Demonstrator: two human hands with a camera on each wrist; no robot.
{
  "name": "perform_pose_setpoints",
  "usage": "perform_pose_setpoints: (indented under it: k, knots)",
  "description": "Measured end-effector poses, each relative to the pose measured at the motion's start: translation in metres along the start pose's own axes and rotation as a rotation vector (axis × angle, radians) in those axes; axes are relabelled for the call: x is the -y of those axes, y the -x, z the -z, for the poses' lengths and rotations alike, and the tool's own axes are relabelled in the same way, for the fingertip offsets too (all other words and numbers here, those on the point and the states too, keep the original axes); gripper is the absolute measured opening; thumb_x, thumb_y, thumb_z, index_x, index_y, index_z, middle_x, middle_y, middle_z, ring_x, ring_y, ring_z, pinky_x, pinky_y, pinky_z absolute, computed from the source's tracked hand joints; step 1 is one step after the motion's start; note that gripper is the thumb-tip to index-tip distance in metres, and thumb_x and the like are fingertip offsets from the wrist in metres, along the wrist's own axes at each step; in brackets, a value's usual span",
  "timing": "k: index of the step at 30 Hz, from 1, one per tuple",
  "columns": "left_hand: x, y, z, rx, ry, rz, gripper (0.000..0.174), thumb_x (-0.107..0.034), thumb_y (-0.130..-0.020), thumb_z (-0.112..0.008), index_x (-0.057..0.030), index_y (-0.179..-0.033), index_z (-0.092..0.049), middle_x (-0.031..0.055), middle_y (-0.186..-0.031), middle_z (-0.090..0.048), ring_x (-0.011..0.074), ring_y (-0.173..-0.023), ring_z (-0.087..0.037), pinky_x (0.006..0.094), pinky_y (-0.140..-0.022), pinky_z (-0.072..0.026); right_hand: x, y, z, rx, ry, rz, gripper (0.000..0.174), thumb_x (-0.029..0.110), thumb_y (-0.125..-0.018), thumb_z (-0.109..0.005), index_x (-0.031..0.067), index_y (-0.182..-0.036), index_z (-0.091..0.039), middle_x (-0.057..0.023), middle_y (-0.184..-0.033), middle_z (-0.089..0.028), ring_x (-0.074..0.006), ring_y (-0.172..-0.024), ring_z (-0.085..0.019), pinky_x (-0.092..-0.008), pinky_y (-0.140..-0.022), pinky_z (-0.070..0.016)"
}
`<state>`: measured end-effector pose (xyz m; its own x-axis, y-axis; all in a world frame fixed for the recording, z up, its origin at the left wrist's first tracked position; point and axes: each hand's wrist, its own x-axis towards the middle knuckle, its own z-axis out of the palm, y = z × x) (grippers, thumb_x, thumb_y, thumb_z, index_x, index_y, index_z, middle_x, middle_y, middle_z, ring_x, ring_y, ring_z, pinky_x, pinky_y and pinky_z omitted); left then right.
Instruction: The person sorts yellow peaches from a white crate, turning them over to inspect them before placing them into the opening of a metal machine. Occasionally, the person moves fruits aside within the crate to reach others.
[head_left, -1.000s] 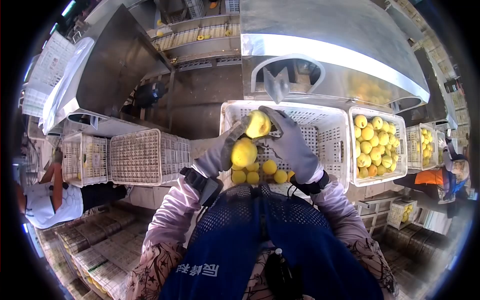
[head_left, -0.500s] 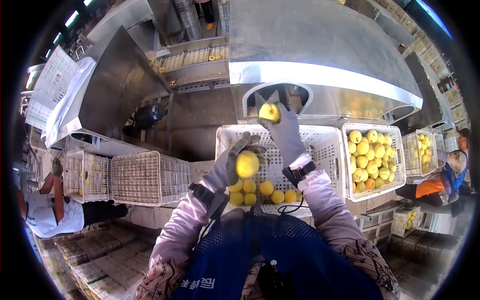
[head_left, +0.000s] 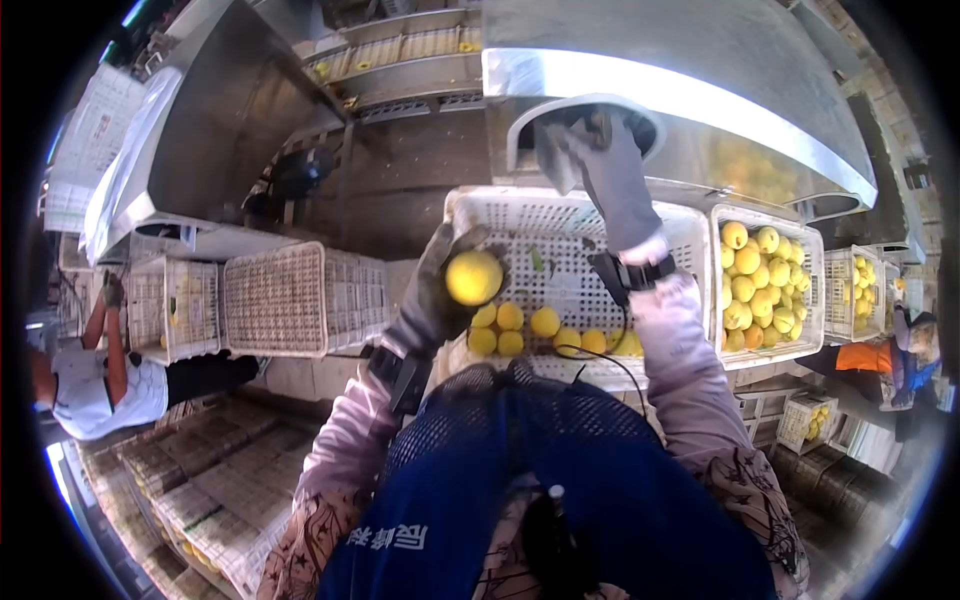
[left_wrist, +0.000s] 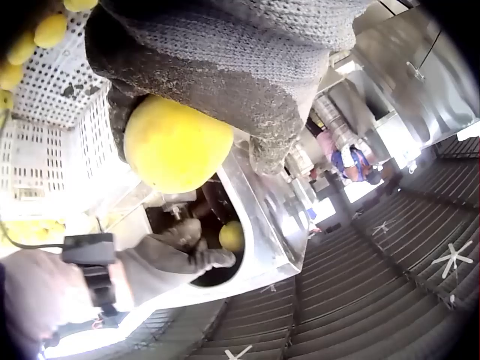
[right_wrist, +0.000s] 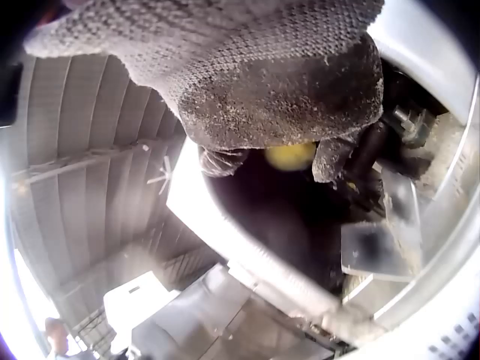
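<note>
My gloved left hand (head_left: 437, 296) holds a round yellow, peach-like fruit (left_wrist: 177, 142) over the left side of a white plastic crate (head_left: 690, 250). My gloved right hand (head_left: 612, 180) reaches into the rounded opening (head_left: 520, 150) of a metal machine. Its fingers are loosely extended in the left wrist view, with a second yellow fruit (left_wrist: 231, 236) just beyond the fingertips inside. In the right wrist view that fruit (right_wrist: 291, 156) shows small and blurred past the fingers, partly hidden by the glove. Several more fruits (head_left: 545, 321) lie along the near side of the crate.
A second crate (head_left: 716, 285) full of yellow fruit (head_left: 745, 262) stands at the right. Stacked crates (head_left: 275, 300) are at the left. People (head_left: 105, 385) work at both sides. A dark cable (head_left: 600, 352) hangs across the near crate.
My hands have separated. The right hand has carried a fruit forward from beside the left hand into the opening, and that fruit now lies beyond its fingers. The left hand keeps its fruit.
</note>
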<state>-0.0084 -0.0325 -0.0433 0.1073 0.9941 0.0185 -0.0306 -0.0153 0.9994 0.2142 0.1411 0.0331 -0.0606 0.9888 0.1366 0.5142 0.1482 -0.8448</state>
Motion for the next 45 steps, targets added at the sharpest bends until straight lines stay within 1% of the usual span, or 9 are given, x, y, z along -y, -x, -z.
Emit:
perform_pose_setpoints:
  k: [1,4,7,9,12,20,32,38,45]
  knots:
    - [-0.032,-0.012,0.007,0.142,-0.681,-0.424,0.044,-0.008,-0.101,-0.067,0.0081,-0.139,-0.052,0.0184,-0.126,-0.068,0.0237,-0.115,-0.069,0.0342,-0.097,-0.0601,-0.003,0.026,-0.004,0.015,-0.088,0.078,0.074,0.038,-0.090,-0.082,-0.0075,-0.142,-0.054,-0.0235,-0.124,-0.068,-0.0299,-0.098,-0.071,-0.0413,-0.086,-0.0580]
    - [-0.050,-0.020,-0.006,0.110,-0.408,-0.246,0.045,-0.015,-0.102,-0.065,0.0076,-0.140,-0.053,0.0132,-0.129,-0.067,0.0208,-0.123,-0.064,0.0341,-0.109,-0.0521,0.034,0.096,0.008,0.507,-0.061,-0.114,0.083,0.030,-0.086,-0.085,-0.0072,-0.150,-0.046,-0.0229,-0.133,-0.063,-0.0300,-0.113,-0.065,-0.0413,-0.099,-0.0536]
    - [-0.038,-0.022,-0.035,0.174,0.574,-0.327,0.050,-0.027,-0.107,-0.060,0.0035,-0.145,-0.050,0.0129,-0.134,-0.064,0.0197,-0.125,-0.061,0.0350,-0.108,-0.0526,0.014,0.126,-0.012,0.307,0.106,0.310,0.076,0.022,-0.086,-0.084,-0.0073,-0.147,-0.049,-0.0233,-0.132,-0.062,-0.0310,-0.110,-0.066,-0.0410,-0.097,-0.0536]
    - [-0.047,-0.025,-0.040,0.191,0.427,-0.261,0.051,-0.029,-0.108,-0.057,0.0002,-0.149,-0.047,0.0125,-0.139,-0.060,0.0208,-0.125,-0.061,0.0359,-0.109,-0.0523,0.014,0.125,-0.007,0.229,0.241,0.336,0.070,0.016,-0.085,-0.082,-0.0072,-0.144,-0.052,-0.0238,-0.131,-0.062,-0.0299,-0.108,-0.067,-0.0395,-0.094,-0.0539]
    - [-0.063,-0.034,-0.042,0.165,0.939,0.356,0.047,-0.024,-0.108,-0.059,-0.0028,-0.148,-0.049,0.0107,-0.136,-0.063,0.0209,-0.122,-0.064,0.0343,-0.105,-0.0544,0.016,0.127,0.013,0.207,0.007,0.015,0.072,0.010,-0.085,-0.081,-0.0035,-0.149,-0.050,-0.0219,-0.133,-0.059,-0.0247,-0.106,-0.066,-0.0348,-0.092,-0.0541]
    - [-0.078,-0.048,-0.054,0.040,0.430,0.301,0.031,-0.024,-0.102,-0.071,-0.0027,-0.125,-0.070,0.0012,-0.101,-0.074,0.0100,-0.086,-0.069,0.0225,-0.076,-0.0560,0.017,0.113,0.042,0.404,-0.027,0.104,0.083,-0.001,-0.081,-0.082,0.0081,-0.155,-0.045,-0.0181,-0.142,-0.062,-0.0260,-0.128,-0.063,-0.0339,-0.109,-0.0505]
    - [-0.025,-0.042,-0.033,-0.111,0.495,0.549,0.076,-0.066,-0.104,-0.050,-0.0018,-0.144,-0.055,0.0117,-0.121,-0.066,0.0165,-0.092,-0.063,0.0305,-0.086,-0.0536,-0.035,0.047,-0.010,0.077,-0.001,0.118,0.070,0.008,-0.083,-0.083,-0.0014,-0.145,-0.053,-0.0220,-0.141,-0.055,-0.0391,-0.128,-0.057,-0.0421,-0.107,-0.0486]
    - [0.001,-0.063,-0.054,-0.120,0.660,0.362,0.048,-0.017,-0.105,-0.065,-0.0134,-0.151,-0.053,0.0055,-0.119,-0.068,0.0133,-0.102,-0.066,0.0287,-0.089,-0.0570,-0.045,0.039,-0.019,0.025,0.099,0.119,0.068,0.008,-0.083,-0.084,-0.0025,-0.143,-0.053,-0.0235,-0.141,-0.053,-0.0412,-0.127,-0.056,-0.0437,-0.106,-0.0491]
    - [0.003,-0.098,-0.055,-0.007,0.628,0.392,0.053,-0.011,-0.106,-0.061,-0.0111,-0.156,-0.047,0.0052,-0.128,-0.066,0.0150,-0.101,-0.067,0.0309,-0.090,-0.0570,-0.028,0.034,-0.013,-0.009,0.335,0.096,0.075,0.016,-0.078,-0.089,0.0009,-0.143,-0.054,-0.0270,-0.136,-0.056,-0.0435,-0.121,-0.061,-0.0470,-0.102,-0.0514]
